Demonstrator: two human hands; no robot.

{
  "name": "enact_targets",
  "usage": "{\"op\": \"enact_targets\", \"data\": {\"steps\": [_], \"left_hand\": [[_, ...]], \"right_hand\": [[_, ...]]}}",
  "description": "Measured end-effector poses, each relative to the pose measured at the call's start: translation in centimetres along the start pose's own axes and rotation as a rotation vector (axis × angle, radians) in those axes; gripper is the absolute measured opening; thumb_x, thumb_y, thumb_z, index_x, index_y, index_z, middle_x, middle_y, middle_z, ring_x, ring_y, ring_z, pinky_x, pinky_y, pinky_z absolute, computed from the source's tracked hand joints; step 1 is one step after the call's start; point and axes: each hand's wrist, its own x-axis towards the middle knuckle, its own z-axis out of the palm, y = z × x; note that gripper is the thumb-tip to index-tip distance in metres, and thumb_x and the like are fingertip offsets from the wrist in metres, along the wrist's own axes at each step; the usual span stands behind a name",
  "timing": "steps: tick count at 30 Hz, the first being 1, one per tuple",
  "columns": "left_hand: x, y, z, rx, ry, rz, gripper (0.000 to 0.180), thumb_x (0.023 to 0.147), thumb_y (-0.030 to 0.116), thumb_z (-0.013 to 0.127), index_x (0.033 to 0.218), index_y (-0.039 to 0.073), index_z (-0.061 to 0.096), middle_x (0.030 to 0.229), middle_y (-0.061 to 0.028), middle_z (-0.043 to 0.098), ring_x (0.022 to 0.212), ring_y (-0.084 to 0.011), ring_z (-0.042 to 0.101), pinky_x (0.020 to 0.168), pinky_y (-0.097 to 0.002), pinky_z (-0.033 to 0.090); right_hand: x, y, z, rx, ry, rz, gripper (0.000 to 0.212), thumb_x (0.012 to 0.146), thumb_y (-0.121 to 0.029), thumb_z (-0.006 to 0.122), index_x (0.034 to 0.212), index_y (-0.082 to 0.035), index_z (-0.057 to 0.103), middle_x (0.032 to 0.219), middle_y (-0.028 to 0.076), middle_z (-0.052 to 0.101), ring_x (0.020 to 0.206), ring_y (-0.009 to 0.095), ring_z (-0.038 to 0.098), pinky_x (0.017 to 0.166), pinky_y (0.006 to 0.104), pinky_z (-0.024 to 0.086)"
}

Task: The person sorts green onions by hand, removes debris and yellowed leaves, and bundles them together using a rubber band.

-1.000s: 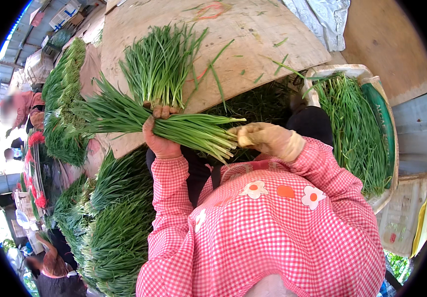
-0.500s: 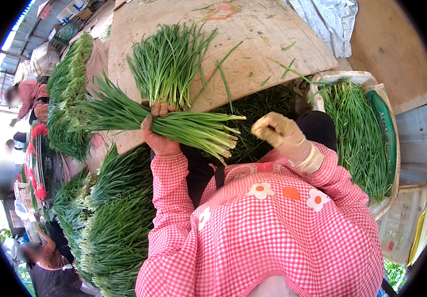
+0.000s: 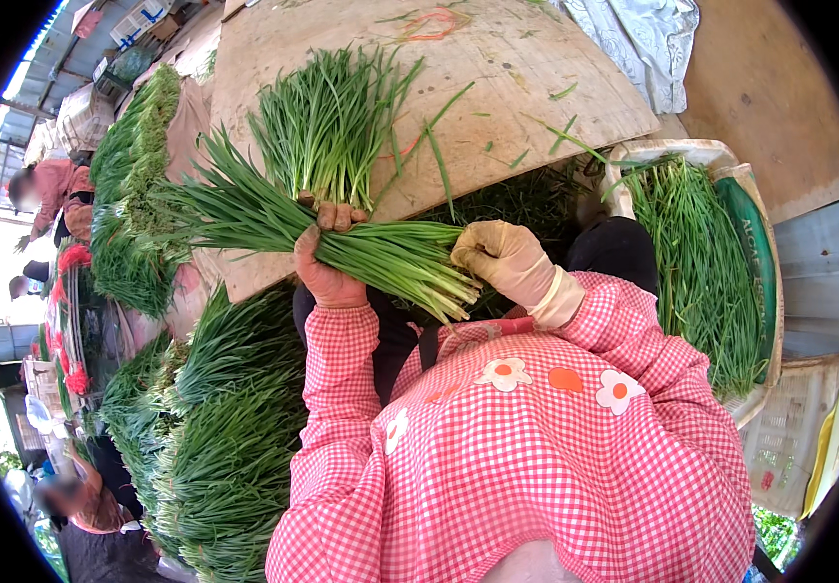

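My bare left hand [image 3: 330, 264] is wrapped around a bunch of garlic chives [image 3: 395, 257]. The dark leaf tips fan out to the left, and the pale stem ends point right, toward my body. On my right hand [image 3: 514, 270] is a cream glove. Its curled fingers pinch at the upper stem ends of the same bunch; exactly how many stalks they grip is hidden. Just beyond my left hand, a second bunch of garlic chives [image 3: 327, 121] lies on the wooden board [image 3: 507, 73], stems toward me.
Loose leaves and a red tie [image 3: 431, 21] lie on the board. At right stands a white crate [image 3: 677, 149] full of chives. Chives are heaped at lower left [image 3: 230, 437] and further back left [image 3: 133, 194]. Co-workers [image 3: 60, 189] are at far left.
My right hand has moved left and now touches the stem ends. The held bunch and my left hand have shifted slightly right.
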Motion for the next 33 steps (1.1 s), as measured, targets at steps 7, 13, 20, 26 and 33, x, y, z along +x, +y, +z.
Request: {"op": "enact_targets", "data": {"steps": [7, 13, 20, 26, 33], "left_hand": [[0.1, -0.1, -0.3, -0.030, 0.029, -0.017, 0.037, 0.078, 0.010, 0.059, 0.113, 0.008, 0.048, 0.081, -0.0012, 0.048, 0.076, -0.0143, 0.046, 0.082, -0.0325, 0.040], [0.1, 0.7, -1.2, -0.049, 0.044, -0.007, 0.035, 0.078, 0.010, 0.060, 0.112, 0.008, 0.050, 0.081, -0.0013, 0.048, 0.077, -0.0141, 0.047, 0.083, -0.0322, 0.041], [0.2, 1.0, -1.2, -0.061, 0.025, -0.001, 0.036, 0.077, 0.009, 0.060, 0.112, 0.007, 0.049, 0.080, -0.0017, 0.048, 0.076, -0.0147, 0.048, 0.084, -0.0331, 0.041], [0.4, 0.3, -0.8, -0.034, 0.003, 0.001, 0.037, 0.078, 0.008, 0.059, 0.113, 0.007, 0.047, 0.079, -0.0021, 0.047, 0.075, -0.0149, 0.048, 0.086, -0.0337, 0.041], [0.1, 0.2, -0.4, 0.020, -0.030, -0.008, 0.038, 0.078, 0.008, 0.058, 0.114, 0.007, 0.046, 0.078, -0.0015, 0.045, 0.074, -0.0149, 0.046, 0.085, -0.0342, 0.040]], "right_hand": [[-0.1, 0.1, -1.0, 0.633, -0.085, 0.198, 0.019, 0.089, -0.020, 0.054, 0.078, -0.005, 0.056, 0.062, -0.004, 0.049, 0.054, 0.007, 0.044, 0.052, 0.0214, 0.036], [-1.8, -5.2, -6.2, 1.132, -0.207, 0.198, 0.020, 0.091, -0.027, 0.051, 0.089, -0.006, 0.053, 0.059, -0.005, 0.041, 0.048, 0.003, 0.036, 0.047, 0.0186, 0.028], [-2.0, -1.8, -9.3, -0.052, -0.129, 0.148, 0.015, 0.087, -0.013, 0.056, 0.097, -0.003, 0.055, 0.083, -0.001, 0.054, 0.075, 0.007, 0.049, 0.068, 0.0193, 0.041], [-2.2, -0.3, -2.5, 0.425, -0.198, 0.489, 0.033, 0.086, -0.027, 0.061, 0.109, -0.004, 0.055, 0.093, -0.001, 0.057, 0.087, 0.008, 0.051, 0.076, 0.0211, 0.041], [-0.6, 2.2, 1.0, 0.653, 0.024, 0.423, 0.021, 0.085, -0.010, 0.061, 0.103, 0.000, 0.060, 0.095, 0.004, 0.064, 0.085, 0.011, 0.058, 0.079, 0.0241, 0.046]]}}
